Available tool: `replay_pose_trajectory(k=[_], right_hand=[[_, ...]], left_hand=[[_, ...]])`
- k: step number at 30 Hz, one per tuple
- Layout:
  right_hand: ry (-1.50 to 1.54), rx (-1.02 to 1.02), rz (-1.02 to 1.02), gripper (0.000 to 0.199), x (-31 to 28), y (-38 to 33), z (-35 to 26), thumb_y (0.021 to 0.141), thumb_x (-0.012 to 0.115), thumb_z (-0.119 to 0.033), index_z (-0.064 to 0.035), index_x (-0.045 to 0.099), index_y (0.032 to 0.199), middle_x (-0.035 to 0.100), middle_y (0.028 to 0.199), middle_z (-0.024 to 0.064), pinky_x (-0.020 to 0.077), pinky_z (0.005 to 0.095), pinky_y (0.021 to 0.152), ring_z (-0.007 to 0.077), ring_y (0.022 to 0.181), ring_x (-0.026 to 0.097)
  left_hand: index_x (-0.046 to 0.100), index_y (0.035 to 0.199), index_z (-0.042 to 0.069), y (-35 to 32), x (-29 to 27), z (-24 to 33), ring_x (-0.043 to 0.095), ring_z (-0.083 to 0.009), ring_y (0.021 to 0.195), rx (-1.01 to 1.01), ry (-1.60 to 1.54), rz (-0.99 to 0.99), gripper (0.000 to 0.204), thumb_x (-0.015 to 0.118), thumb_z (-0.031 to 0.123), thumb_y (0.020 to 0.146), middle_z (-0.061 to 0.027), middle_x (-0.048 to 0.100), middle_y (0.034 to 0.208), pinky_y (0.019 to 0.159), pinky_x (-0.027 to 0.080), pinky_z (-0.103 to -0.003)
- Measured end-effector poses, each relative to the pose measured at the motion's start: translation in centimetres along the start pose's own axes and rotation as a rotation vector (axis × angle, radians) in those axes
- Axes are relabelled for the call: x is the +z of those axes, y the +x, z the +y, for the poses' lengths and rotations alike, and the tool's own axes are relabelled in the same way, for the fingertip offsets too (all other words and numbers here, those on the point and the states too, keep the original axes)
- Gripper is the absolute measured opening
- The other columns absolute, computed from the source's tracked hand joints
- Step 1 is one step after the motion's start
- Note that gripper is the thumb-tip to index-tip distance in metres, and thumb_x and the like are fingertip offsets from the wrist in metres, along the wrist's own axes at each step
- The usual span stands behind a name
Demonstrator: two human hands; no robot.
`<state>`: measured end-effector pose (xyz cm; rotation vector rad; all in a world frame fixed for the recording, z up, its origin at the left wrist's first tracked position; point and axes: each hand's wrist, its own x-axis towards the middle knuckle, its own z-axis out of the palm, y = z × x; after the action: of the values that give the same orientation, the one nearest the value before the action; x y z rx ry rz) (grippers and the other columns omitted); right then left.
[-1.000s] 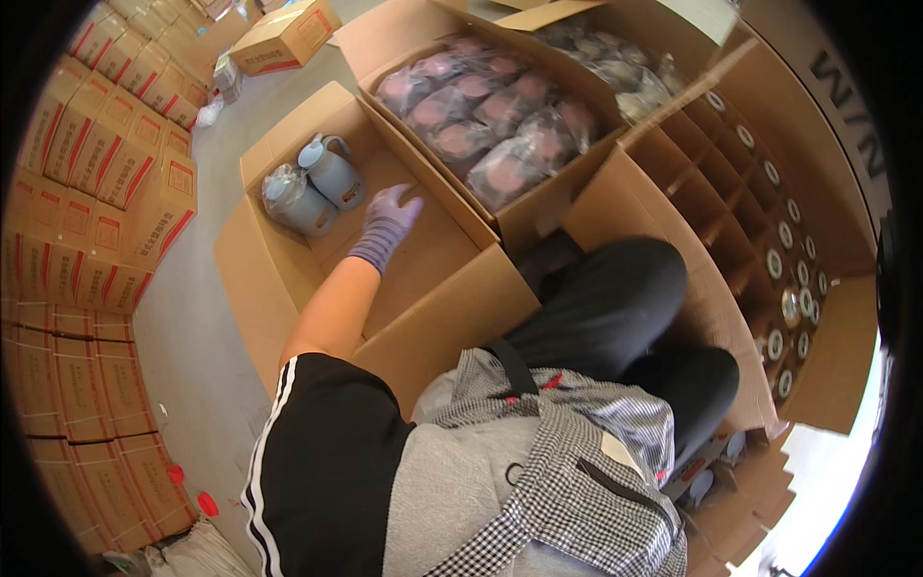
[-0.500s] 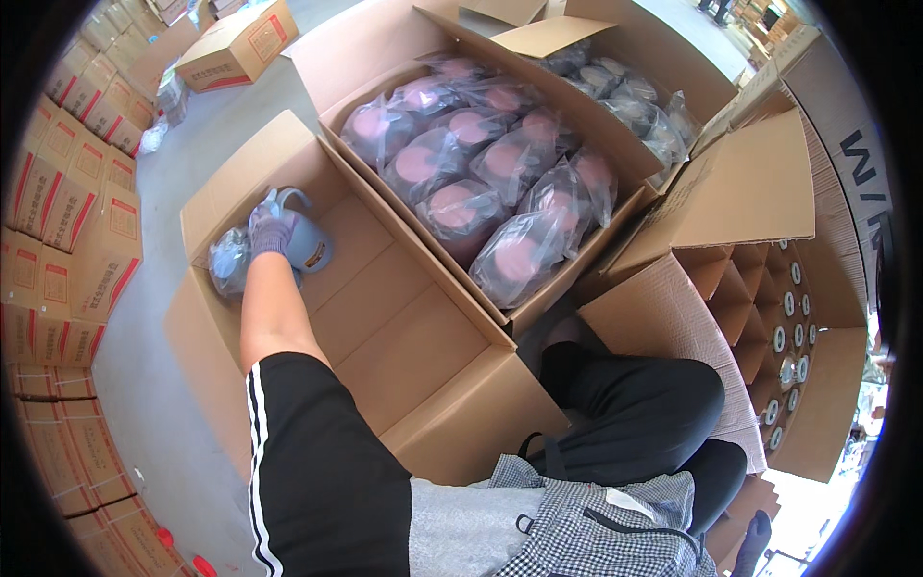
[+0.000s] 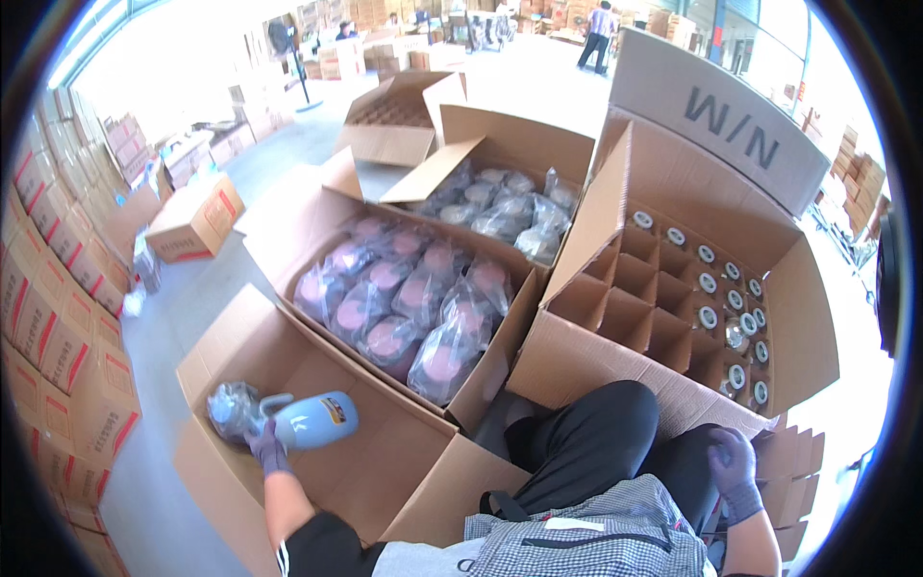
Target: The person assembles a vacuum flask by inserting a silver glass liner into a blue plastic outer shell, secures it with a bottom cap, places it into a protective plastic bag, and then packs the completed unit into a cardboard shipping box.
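Left grip (image 3: 266, 448) closed around a pale blue bottle (image 3: 312, 420) inside the cardboard box (image 3: 385, 462); right grip (image 3: 733, 464) rests loosely curled, empty.

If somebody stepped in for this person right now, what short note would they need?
Left hand, gloved, grips a pale blue bottle low in the near-left carton; a plastic-wrapped one lies beside it.
Right hand, gloved, rests empty on the knee.
Middle carton holds bagged pink items; the divided carton is part filled.
Done: two pieces in the near-left carton. Left: most of it is bare.
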<state>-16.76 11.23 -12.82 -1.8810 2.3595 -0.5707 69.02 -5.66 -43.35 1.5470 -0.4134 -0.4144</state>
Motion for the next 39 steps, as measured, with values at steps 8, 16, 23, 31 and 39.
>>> replay_pose_trajectory(k=[8, 16, 23, 31, 39], right_hand=[[0.381, -0.589, -0.149, 0.088, 0.5, 3.5, -12.0, 0.089, 0.080, -0.041, -0.0098, 0.037, 0.160, 0.034, 0.162, 0.0262, 0.0355, 0.0516, 0.121, 0.0476, 0.147, 0.037], [0.986, -0.375, 0.558, 0.022, -9.2, 7.1, -9.7, 0.099, 0.049, -0.013, 0.0011, 0.066, 0.101, 0.064, 0.108, 0.0144, 0.0473, 0.0371, 0.095, 0.0248, 0.103, 0.060], [1.013, 0.053, 0.410, 0.016, 4.9, 4.1, 3.1, 0.098, 0.061, -0.010, 0.0016, 0.059, 0.088, 0.058, 0.092, 0.0103, 0.0472, 0.0336, 0.084, 0.0208, 0.087, 0.056], [0.738, -0.341, 0.343, 0.027, -3.2, 4.2, -0.3, 0.083, 0.071, -0.018, -0.0037, 0.070, 0.105, 0.067, 0.107, 0.0177, 0.0478, 0.0482, 0.101, 0.0372, 0.104, 0.062], [1.502, -0.061, -0.186, 0.050, 1.3, 11.2, 5.9, 0.107, 0.047, -0.035, 0.0046, 0.064, 0.133, 0.064, 0.140, 0.0197, 0.0457, 0.0444, 0.113, 0.0369, 0.133, 0.058]], left_hand=[[0.058, 0.136, 0.010, -25.0, 1.9, 18.2, 0.068, -0.0310, 0.114, -0.640, -0.675, -0.729, 0.072, 0.061, 0.063, 0.088, -0.0087, 0.068, 0.127, 0.090, 0.060, -0.050], [0.058, 0.133, -0.002, -52.2, 17.0, 26.3, 0.068, -0.0268, 0.118, 0.315, 0.082, -1.844, 0.057, 0.082, 0.027, 0.091, -0.0168, 0.071, 0.123, 0.104, 0.054, -0.043], [0.065, 0.132, 0.001, -55.1, 27.7, 35.0, 0.072, -0.0313, 0.106, 0.847, 0.853, -1.936, 0.057, 0.069, 0.045, 0.096, -0.0196, 0.071, 0.123, 0.098, 0.057, -0.045], [0.054, 0.144, -0.003, -58.9, 35.5, 28.4, 0.020, -0.0355, 0.159, 0.229, -0.436, -1.976, 0.078, 0.068, 0.056, 0.094, -0.0226, 0.040, 0.161, 0.128, 0.011, -0.050], [0.072, 0.121, 0.001, -61.0, 36.6, 37.8, 0.063, -0.0376, 0.127, 1.258, -0.350, -2.163, 0.056, 0.077, 0.043, 0.085, -0.0243, 0.062, 0.140, 0.115, 0.043, -0.055]])
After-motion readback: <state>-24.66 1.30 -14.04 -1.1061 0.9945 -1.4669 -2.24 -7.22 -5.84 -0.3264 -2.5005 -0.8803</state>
